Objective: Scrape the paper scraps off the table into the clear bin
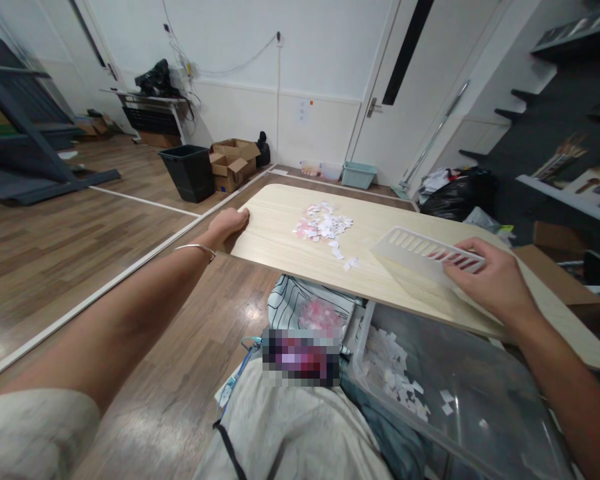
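My left hand [229,224] grips the left edge of a pale wooden tabletop [275,250], its fingers partly hidden below the edge. In my right hand [493,273] is a white slotted plastic tray [420,252], held by its right end and tilted on its side over the tabletop. The tray's lower edge is close to the wood; I cannot tell whether it touches. Left of the tray lies a loose pile of small white paper pieces [325,225], with some pink among them. A few pieces trail from the pile toward the front edge.
Below the front edge sits a clear plastic bin [460,360] with scattered white pieces inside. Beside it a striped cloth [287,303] holds a pink bundle [321,315]. A black bin [187,175] and cardboard boxes [227,172] stand on the floor, left of a teal basket [359,175].
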Motion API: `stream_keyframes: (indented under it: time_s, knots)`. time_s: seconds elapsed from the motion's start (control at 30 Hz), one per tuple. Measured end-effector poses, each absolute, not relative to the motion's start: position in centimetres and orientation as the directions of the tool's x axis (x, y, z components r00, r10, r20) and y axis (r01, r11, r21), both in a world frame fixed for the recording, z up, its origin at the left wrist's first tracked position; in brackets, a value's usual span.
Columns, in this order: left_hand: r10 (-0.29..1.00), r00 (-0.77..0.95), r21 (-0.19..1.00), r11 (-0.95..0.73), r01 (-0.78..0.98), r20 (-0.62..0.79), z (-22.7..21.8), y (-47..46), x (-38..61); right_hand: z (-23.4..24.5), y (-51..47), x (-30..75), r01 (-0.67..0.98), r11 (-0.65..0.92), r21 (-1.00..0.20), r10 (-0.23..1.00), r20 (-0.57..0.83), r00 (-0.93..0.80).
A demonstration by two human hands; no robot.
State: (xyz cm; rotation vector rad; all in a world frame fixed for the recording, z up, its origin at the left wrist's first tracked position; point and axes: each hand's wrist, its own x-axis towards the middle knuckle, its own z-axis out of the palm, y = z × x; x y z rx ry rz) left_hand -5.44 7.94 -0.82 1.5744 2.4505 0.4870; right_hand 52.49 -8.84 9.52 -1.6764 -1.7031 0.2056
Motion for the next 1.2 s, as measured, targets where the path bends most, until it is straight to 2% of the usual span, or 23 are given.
stream_keyframes:
  time_s: [0.13, 0.23, 0.33, 0.4, 0.53, 0.67, 0.77, 0.83, 1.03, 1.2]
  knots:
    - [0.909, -0.416, 0.363, 0.398, 0.843, -0.031, -0.6, 7.8, -5.3, 12.6, -7.4, 53.0, 0.9, 0.062, -0.431, 0.973, 0.227, 0.042]
    - [0.909, -0.415, 0.362, 0.399, 0.843, -0.035, -0.5, 7.7, -5.2, 14.5, -6.9, 52.4, 0.987, 0.074, -0.143, 0.993, 0.105, -0.059]
    - [0.908, -0.418, 0.377, 0.398, 0.836, -0.032, -0.5, 7.8, -5.2, 15.6, -7.0, 50.9, 0.982, 0.064, 0.177, 0.997, -0.049, -0.056]
    - [0.909, -0.416, 0.383, 0.392, 0.837, -0.022, -0.6, 7.8, -5.2, 16.1, -7.1, 49.7, 0.962, 0.062, 0.268, 0.995, -0.096, -0.037]
    - [0.912, -0.411, 0.373, 0.385, 0.844, -0.012, -0.7, 8.0, -5.3, 16.6, -7.4, 48.3, 0.958, 0.134, 0.253, 0.989, -0.098, -0.113]
    - [0.912, -0.409, 0.368, 0.388, 0.845, -0.023, -0.7, 8.0, -5.4, 16.4, -6.7, 48.7, 0.979, 0.159, 0.124, 0.987, -0.042, -0.155]
    - [0.912, -0.409, 0.367, 0.389, 0.845, -0.025, -0.7, 8.0, -5.3, 15.8, -5.6, 49.5, 0.984, 0.178, 0.018, 0.981, -0.082, -0.176]
    - [0.911, -0.412, 0.365, 0.394, 0.844, -0.031, -0.7, 8.0, -5.3, 15.3, -5.2, 50.1, 0.979, 0.204, -0.008, 0.975, -0.093, -0.204]
    - [0.914, -0.404, 0.371, 0.39, 0.843, -0.042, -0.6, 7.9, -5.2, 13.8, -5.1, 51.0, 0.981, 0.187, 0.046, 0.976, 0.109, -0.191]
    - [0.912, -0.409, 0.354, 0.394, 0.848, -0.037, -0.5, 7.8, -5.2, 14.3, -5.8, 49.8, 0.979, 0.157, 0.129, 0.979, 0.109, -0.171]
